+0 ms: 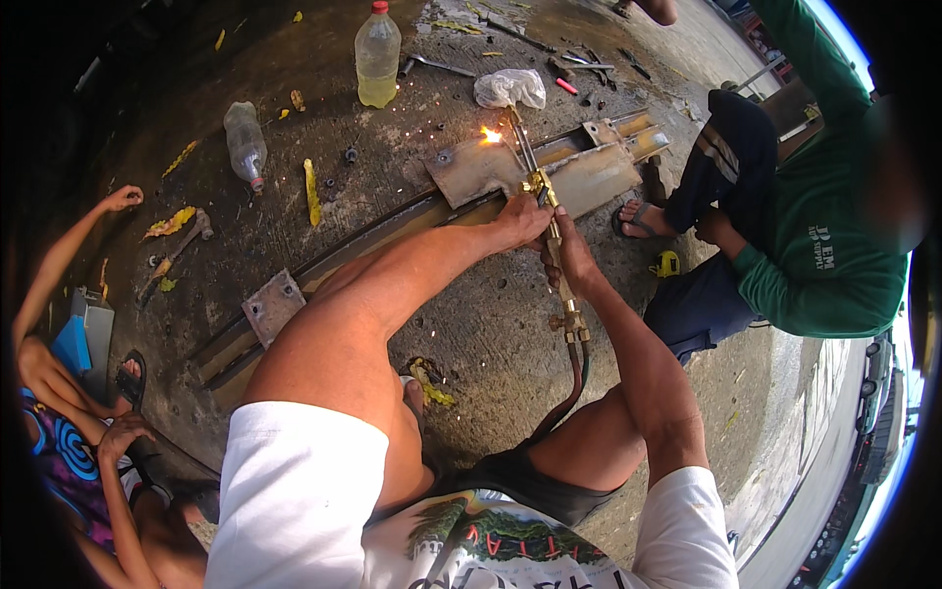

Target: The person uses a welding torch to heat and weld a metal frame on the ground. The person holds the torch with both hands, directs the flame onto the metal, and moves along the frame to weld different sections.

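Observation:
Both my hands are wrapped round a brass cutting torch [535, 182], with two hoses [577, 373] running from its rear end down past my knee. My left hand [521, 222] closes near the valve part of the torch, ahead of my right hand [577, 253], which grips the handle. At the torch's front end a bright orange flame [491, 134] with flying sparks burns at the edge of a flat steel plate [475, 169]. That plate rests on a long steel channel beam [388, 233] lying on the ground. Another plate with holes [274, 306] sits toward its near left end.
A person in green [824, 236] sits close on the right; another person [98, 461] sits at the left. Around the beam are an upright bottle of yellowish liquid [378, 59], a lying bottle [245, 145], a hammer [182, 250], a wrench [440, 67] and a yellow tape measure [667, 263].

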`<move>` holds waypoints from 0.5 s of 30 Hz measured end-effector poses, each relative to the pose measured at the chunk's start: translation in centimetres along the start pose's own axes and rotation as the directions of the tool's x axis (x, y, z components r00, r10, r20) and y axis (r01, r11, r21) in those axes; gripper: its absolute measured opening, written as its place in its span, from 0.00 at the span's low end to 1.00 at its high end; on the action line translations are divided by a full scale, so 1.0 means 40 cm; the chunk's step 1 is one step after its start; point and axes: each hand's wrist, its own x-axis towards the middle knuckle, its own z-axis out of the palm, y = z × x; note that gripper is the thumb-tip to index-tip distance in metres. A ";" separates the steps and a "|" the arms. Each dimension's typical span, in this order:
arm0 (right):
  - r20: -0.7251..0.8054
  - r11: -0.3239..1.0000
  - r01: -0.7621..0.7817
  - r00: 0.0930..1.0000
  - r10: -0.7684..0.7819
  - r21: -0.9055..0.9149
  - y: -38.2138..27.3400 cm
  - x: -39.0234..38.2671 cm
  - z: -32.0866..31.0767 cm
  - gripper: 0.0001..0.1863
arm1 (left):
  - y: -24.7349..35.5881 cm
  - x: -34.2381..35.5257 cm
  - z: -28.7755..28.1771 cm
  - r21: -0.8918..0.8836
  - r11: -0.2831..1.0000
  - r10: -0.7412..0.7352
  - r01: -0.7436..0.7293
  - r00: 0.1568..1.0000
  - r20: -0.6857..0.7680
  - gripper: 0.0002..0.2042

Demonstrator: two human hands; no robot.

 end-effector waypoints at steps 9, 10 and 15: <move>0.033 1.000 -0.001 0.999 0.000 0.019 -0.001 0.006 -0.004 0.35 | 0.035 -0.020 -0.020 -0.111 0.989 -0.102 0.101 0.995 -0.007 0.25; 0.030 1.000 -0.004 1.000 0.003 0.019 -0.001 0.005 -0.007 0.35 | 0.035 -0.018 -0.018 -0.082 0.993 -0.087 0.086 0.996 -0.012 0.24; 0.011 1.000 0.003 1.000 -0.003 0.010 -0.006 0.001 0.003 0.35 | 0.000 0.008 0.001 -0.099 0.992 -0.082 0.078 0.996 -0.036 0.23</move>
